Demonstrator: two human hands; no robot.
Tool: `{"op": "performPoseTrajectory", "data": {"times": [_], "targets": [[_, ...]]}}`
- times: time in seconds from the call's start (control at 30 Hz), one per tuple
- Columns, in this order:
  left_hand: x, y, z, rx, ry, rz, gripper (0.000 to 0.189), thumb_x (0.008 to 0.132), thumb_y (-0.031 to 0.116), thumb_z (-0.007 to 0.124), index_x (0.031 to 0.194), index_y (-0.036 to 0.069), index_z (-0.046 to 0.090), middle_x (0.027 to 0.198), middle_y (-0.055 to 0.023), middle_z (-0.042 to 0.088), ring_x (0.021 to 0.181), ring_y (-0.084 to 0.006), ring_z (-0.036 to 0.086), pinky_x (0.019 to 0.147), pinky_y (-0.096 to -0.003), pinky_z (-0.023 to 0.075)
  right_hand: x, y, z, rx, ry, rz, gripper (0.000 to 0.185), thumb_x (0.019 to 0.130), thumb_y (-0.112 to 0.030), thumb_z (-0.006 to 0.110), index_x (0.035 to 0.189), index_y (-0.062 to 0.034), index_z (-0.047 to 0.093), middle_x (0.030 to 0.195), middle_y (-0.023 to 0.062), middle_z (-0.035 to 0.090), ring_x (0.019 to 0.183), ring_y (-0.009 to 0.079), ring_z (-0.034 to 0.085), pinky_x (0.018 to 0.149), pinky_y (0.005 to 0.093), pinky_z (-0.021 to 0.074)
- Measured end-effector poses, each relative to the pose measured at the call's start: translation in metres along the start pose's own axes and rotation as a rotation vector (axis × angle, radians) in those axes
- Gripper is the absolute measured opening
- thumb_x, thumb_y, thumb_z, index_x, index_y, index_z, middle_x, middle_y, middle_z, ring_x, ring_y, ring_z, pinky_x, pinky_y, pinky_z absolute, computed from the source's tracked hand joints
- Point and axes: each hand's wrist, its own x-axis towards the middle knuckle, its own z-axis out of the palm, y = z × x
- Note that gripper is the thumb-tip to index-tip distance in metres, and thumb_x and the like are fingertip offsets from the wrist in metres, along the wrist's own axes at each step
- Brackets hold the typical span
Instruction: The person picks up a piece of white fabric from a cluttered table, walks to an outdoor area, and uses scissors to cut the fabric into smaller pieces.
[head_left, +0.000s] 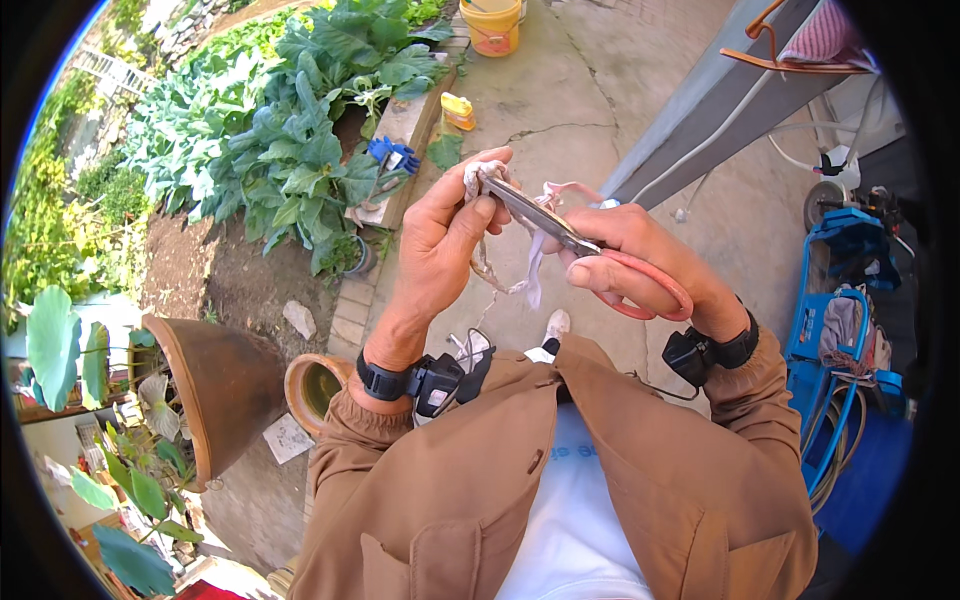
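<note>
In my right hand (630, 247) is a pair of scissors (536, 212) with red-coated loop handles. Its long dark blades point up and left towards my other hand. My left hand (450, 225) pinches a braided pale cord (474, 180) between thumb and fingers, right by the blade tips. Whether the cord lies between the blades cannot be made out. A loop of the cord dangles below the scissors, and a pale pink fabric strip (535, 270) hangs near my right fingers.
Leafy vegetables (300, 135) grow left behind a brick edge, where blue gloves (394, 155) lie. A yellow bucket (493, 26) stands at the top. Large clay pots (240, 390) are at lower left. A grey post (675, 127) and a blue cart (817, 322) are at right.
</note>
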Motion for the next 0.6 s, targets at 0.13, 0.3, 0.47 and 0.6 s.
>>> {"op": "performPoseTrajectory", "data": {"times": [0.13,0.3,0.47,0.6], "targets": [[0.002,0.014,-0.011,0.124,-0.024,0.110,0.047,0.094,0.004,0.057,0.140,0.001,0.051,0.135,-0.0098,0.055,0.116,-0.0144,0.053,0.098,-0.0315,0.0443,-0.001,-0.002,-0.012,-0.043,-0.091,0.077,0.035,0.093,-0.035,0.061,0.098,-0.0005,0.056,0.074,0.0092,0.053,0.062,0.0205,0.051,0.058,0.0338,0.0447],[0.011,0.038,-0.024,0.513,-0.081,0.258,0.027,0.093,0.002,0.060,0.119,0.001,0.068,0.102,-0.0088,0.070,0.091,-0.0142,0.066,0.075,-0.0261,0.0513,0.000,-0.012,-0.023,-0.023,-0.210,0.136,0.037,0.092,-0.036,0.062,0.097,0.0003,0.058,0.074,0.0111,0.053,0.065,0.0227,0.049,0.060,0.0348,0.0434],[0.020,0.058,-0.026,0.811,-0.266,0.273,0.018,0.087,0.001,0.066,0.105,0.001,0.072,0.080,-0.0088,0.071,0.070,-0.0185,0.069,0.062,-0.0294,0.0518,-0.002,-0.012,-0.026,-0.024,-0.243,0.113,0.033,0.090,-0.032,0.063,0.099,0.0000,0.061,0.071,0.0109,0.051,0.063,0.0232,0.049,0.061,0.0351,0.0426],[0.022,0.062,-0.025,0.919,-0.378,0.304,0.016,0.085,0.001,0.068,0.101,0.001,0.072,0.076,-0.0111,0.068,0.069,-0.0213,0.069,0.060,-0.0303,0.0508,-0.004,-0.008,-0.028,-0.028,-0.279,0.107,0.029,0.088,-0.027,0.065,0.098,0.0003,0.062,0.070,0.0128,0.052,0.061,0.0270,0.047,0.060,0.0362,0.0426]]}}
